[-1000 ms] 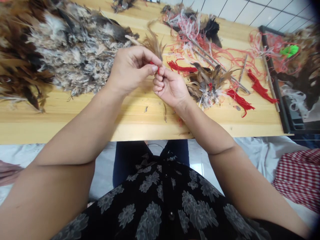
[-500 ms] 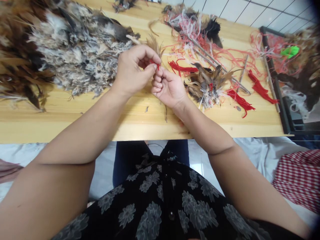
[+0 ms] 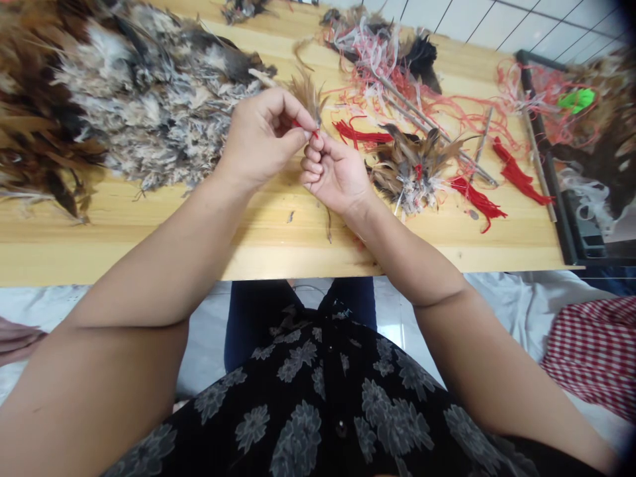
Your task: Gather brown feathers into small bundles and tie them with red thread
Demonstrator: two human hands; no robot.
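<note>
Left hand [image 3: 265, 136], right hand [image 3: 340, 173] both pinched one red strand [image 3: 315, 134] left of one feather bundle [image 3: 416, 173]; three red yarn bunches [image 3: 519, 173] lay near it.

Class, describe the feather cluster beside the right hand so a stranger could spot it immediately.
On the wooden table, find the person's right hand. Just to its right lies a spread feather cluster. Unlike the plain red yarn bundles near it, it mixes brown and dark feathers with pale fluffy ends and a red patch in the middle.

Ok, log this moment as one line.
Left hand: pinching red strand | Right hand: curled shut close by, contents unclear | Brown feathers: just beyond both hands | Feather bundle: on table, rightward
</note>
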